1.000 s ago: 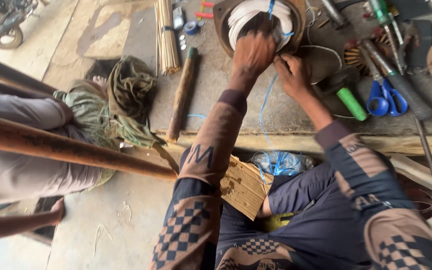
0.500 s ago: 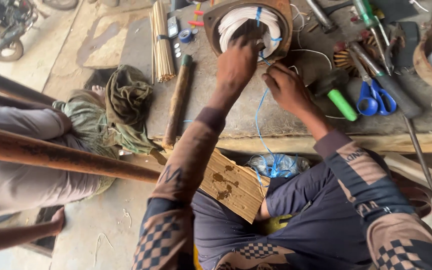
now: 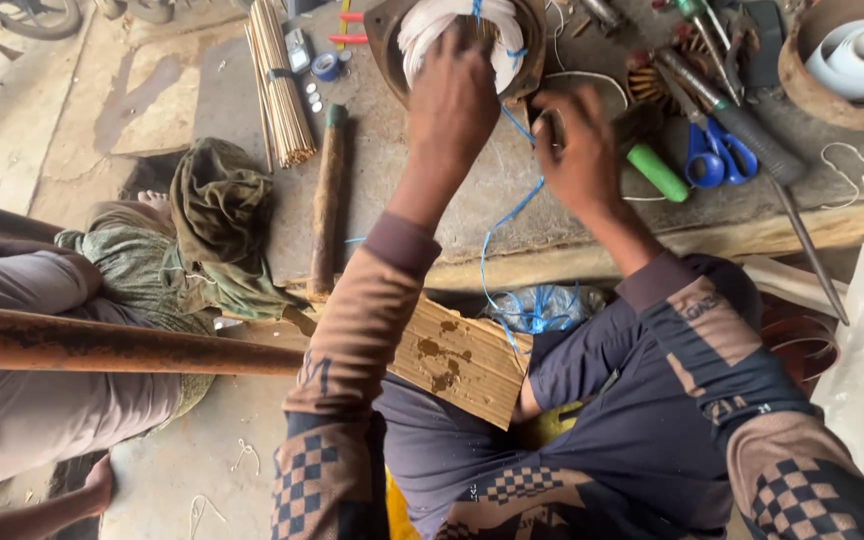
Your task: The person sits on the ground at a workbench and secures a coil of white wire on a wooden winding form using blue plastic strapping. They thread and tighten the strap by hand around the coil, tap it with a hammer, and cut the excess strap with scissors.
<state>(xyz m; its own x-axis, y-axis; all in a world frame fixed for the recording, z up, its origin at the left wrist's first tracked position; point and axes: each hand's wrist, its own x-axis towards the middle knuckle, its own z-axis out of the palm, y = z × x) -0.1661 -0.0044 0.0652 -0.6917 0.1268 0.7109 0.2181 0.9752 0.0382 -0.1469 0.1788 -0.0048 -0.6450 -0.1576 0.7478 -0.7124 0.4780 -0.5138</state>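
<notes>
My left hand (image 3: 452,95) reaches forward and presses down on a white coil (image 3: 422,25), its fingers curled over it. The coil is packed inside a round brown frame (image 3: 384,35) on the concrete bench. Just to its right, my right hand (image 3: 577,150) pinches a thin blue string (image 3: 507,215). The string runs from the top of the frame, under my right hand, down to a loose blue bundle (image 3: 542,305) in my lap. A ribbed wooden board (image 3: 457,360) lies across my knee beneath my left forearm.
On the bench lie a bundle of thin sticks (image 3: 277,80), a wooden handle (image 3: 327,200), blue scissors (image 3: 717,150), a green-handled tool (image 3: 657,172) and a round tub with white tape (image 3: 852,55). A rusty pipe (image 3: 102,345) and another person's knee (image 3: 12,290) are at the left.
Both hands stay at the round frame. My left hand has shifted slightly left over the white coil. My right hand keeps the blue string and has barely moved.
</notes>
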